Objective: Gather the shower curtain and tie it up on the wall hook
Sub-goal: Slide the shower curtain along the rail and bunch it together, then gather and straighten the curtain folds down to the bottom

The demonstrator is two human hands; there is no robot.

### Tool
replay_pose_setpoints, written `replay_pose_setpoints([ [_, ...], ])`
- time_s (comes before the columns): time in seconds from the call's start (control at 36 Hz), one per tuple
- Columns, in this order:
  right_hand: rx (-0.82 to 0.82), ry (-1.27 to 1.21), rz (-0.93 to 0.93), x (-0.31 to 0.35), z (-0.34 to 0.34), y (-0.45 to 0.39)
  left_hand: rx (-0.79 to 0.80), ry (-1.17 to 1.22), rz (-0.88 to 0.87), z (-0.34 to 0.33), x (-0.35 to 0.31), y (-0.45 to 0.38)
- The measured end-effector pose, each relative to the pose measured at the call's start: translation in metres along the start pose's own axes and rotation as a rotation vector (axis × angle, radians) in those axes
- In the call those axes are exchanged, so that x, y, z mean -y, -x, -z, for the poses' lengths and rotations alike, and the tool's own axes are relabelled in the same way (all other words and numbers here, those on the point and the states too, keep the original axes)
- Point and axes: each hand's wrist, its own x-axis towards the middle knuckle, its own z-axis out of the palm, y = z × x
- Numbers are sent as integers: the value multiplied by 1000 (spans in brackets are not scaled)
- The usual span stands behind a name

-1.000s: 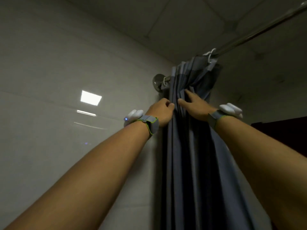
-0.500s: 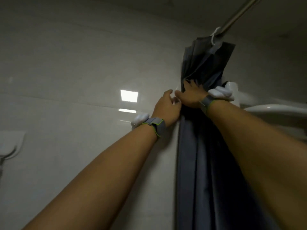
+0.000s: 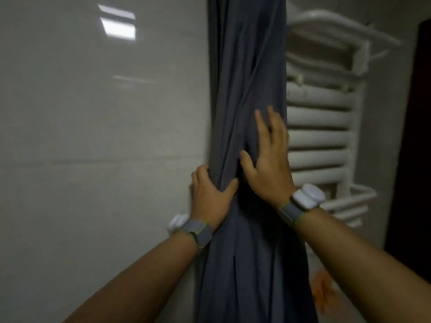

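Shower curtain (image 3: 247, 78) is bunched; left hand (image 3: 208, 197) fingers clamp it, right hand (image 3: 268, 159) at two o'clock rests spread. Tying remains; no hook visible.

head-worn view, facing forward, close to wall (image 3: 93, 136)

Curtain (image 3: 245, 66) between wall (image 3: 93, 136) and radiator (image 3: 319, 117)
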Motion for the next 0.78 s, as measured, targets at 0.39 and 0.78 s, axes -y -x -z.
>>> replay_pose_setpoints([
  [0.39, 359, -421, -752, -3, 16, 241, 20, -114, 300, 52, 101, 179],
  [0.78, 896, -650, -830, 96, -51, 289, -209, -376, 425, 193, 116, 261],
])
